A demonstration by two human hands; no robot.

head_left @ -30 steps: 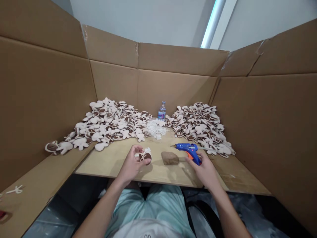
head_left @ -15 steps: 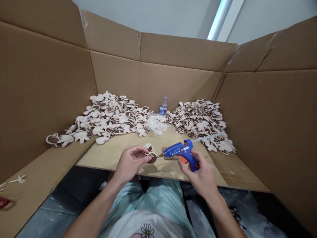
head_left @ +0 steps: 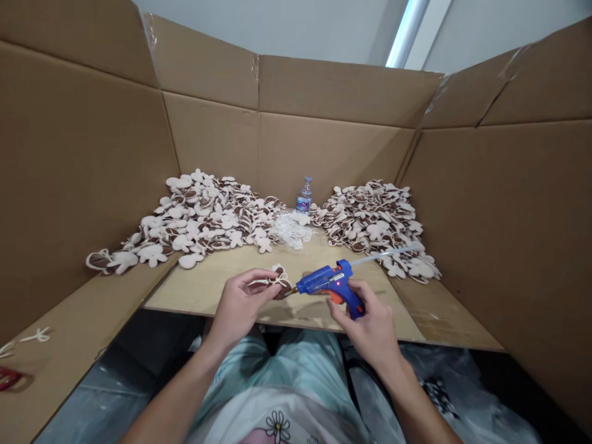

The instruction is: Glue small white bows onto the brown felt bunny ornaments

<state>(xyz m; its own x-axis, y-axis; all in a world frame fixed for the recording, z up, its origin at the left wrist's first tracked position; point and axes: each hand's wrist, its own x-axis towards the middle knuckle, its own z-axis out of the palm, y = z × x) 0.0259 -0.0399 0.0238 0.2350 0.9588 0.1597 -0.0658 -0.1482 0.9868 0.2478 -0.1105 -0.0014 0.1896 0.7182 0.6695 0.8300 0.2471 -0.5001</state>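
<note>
Between the thumb and fingers of my left hand [head_left: 241, 302] is a small brown and white felt piece [head_left: 281, 285] with a cream string bow on its front. My right hand [head_left: 370, 314] is wrapped around the handle of a blue glue gun [head_left: 326, 279], fingers by its orange trigger. A clear glue stick [head_left: 386, 253] sticks out of the gun's back end, and a small red light glows on its side. The gun's metal nozzle points left and meets the lower right edge of the felt piece; whether it touches I cannot tell.
Heaps of similar felt pieces lie at the left [head_left: 208, 213] and right [head_left: 374, 222] of the wooden board [head_left: 203, 287]. Between them are a water bottle [head_left: 304, 198] and white lacy bits [head_left: 293, 231]. Cardboard walls [head_left: 337, 148] enclose the board. Loose bows [head_left: 37, 335] and a red object [head_left: 9, 377] lie far left.
The glue gun has shifted slightly left, its nozzle now at the felt piece's lower edge. My left hand has turned the piece a little, showing more of its white edge and string.
</note>
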